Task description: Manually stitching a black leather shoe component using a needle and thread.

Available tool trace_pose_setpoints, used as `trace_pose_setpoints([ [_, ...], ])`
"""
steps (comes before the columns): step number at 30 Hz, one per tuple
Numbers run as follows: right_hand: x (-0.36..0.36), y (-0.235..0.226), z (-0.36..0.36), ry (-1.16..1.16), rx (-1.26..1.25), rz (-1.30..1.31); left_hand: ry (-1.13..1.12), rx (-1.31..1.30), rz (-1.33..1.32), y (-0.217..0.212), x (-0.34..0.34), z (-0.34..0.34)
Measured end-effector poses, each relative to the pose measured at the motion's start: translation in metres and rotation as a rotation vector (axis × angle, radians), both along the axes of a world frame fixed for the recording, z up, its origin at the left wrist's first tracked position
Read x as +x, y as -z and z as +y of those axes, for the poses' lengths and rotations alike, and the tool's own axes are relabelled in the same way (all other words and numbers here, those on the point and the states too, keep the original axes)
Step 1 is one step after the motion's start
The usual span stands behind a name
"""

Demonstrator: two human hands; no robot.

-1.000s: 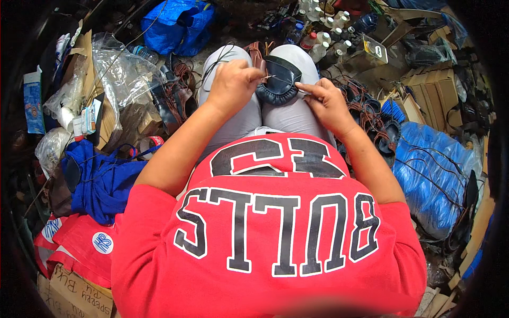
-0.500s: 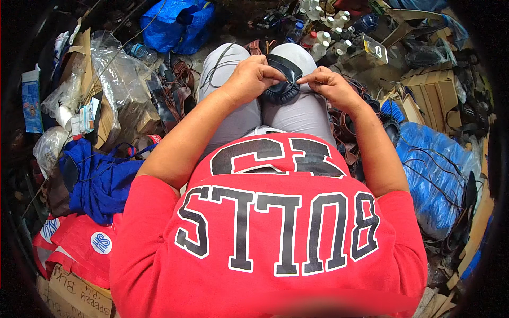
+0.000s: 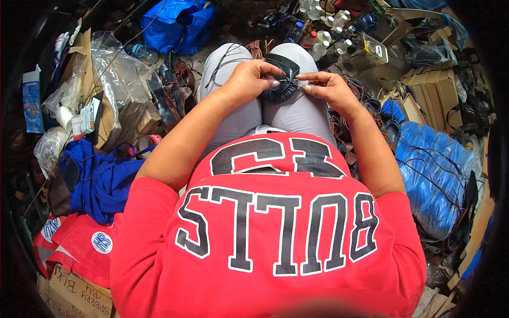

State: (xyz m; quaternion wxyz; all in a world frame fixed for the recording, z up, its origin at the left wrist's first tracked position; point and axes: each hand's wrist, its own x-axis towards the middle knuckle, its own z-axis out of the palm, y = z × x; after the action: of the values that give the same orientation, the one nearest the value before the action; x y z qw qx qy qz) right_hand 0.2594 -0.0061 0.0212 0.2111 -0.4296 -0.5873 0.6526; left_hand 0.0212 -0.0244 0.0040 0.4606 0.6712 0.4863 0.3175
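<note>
A black leather shoe upper with a gathered, puckered toe rests across my grey-trousered thighs. Over it, my left hand is closed, thumb and forefinger at the upper's stitched edge from the left. Opposite, my right hand pinches a thin strand, cord or needle, just right of the upper. A fine pale line runs between the fingertips of both hands; whether it is needle or cord is too small to tell. A dark loose cord loops over my left knee, beside my left hand.
Several bottles stand beyond my knees, with a blue bag to their left. Brown laced shoe parts lie beside my left leg. At right are cardboard pieces and a plastic-wrapped blue bundle. Blue cloth lies at left.
My right hand has turned, its fingertips now pinching a strand slightly right of the upper. My left thumb and forefinger have shifted a little at the upper's edge.
</note>
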Motion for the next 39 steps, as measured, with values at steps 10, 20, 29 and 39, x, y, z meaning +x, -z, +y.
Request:
trace_pose_setpoints([
  [10,-0.016,-0.002,0.007,0.044,0.094,-0.078,0.062,-0.181,-0.217,0.01,0.018,0.015],
  [20,0.005,-0.002,0.003,0.051,0.16,-0.019,0.098,0.001,0.063,-0.012,-0.002,0.007],
  [29,0.045,-0.031,-0.001,0.014,0.251,-0.105,0.224,0.159,0.291,-0.03,0.008,0.007],
  [39,0.018,-0.045,0.018,0.106,1.025,-0.618,0.279,0.232,0.549,-0.043,0.014,0.012],
])
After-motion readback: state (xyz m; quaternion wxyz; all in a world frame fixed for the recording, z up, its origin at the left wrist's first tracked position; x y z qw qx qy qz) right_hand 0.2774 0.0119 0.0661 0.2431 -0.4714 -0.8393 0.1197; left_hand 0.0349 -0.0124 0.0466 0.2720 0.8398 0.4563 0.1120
